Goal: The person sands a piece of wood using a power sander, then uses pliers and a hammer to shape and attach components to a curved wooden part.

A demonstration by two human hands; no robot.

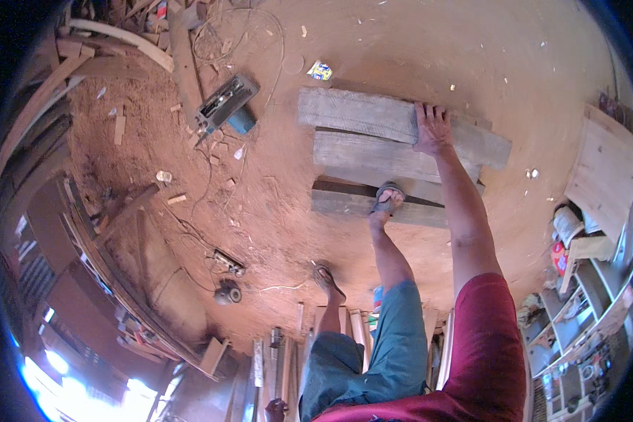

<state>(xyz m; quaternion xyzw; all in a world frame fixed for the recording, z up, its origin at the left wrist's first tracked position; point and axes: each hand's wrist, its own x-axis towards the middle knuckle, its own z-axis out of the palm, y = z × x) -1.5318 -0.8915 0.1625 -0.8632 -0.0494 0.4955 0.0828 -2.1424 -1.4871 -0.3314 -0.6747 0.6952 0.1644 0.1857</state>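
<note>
In the head view, the right grip is resting with fingers spread atop the farthest grey board, which is lying along the floor, its long axis running left-right; the left grip's state is unclear.

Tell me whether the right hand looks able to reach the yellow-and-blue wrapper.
Probably yes, with a lean: the right hand rests on the planks, and nothing tall stands between it and the wrapper.

grey planks — flat, roughly parallel, on reddish dirt
</note>
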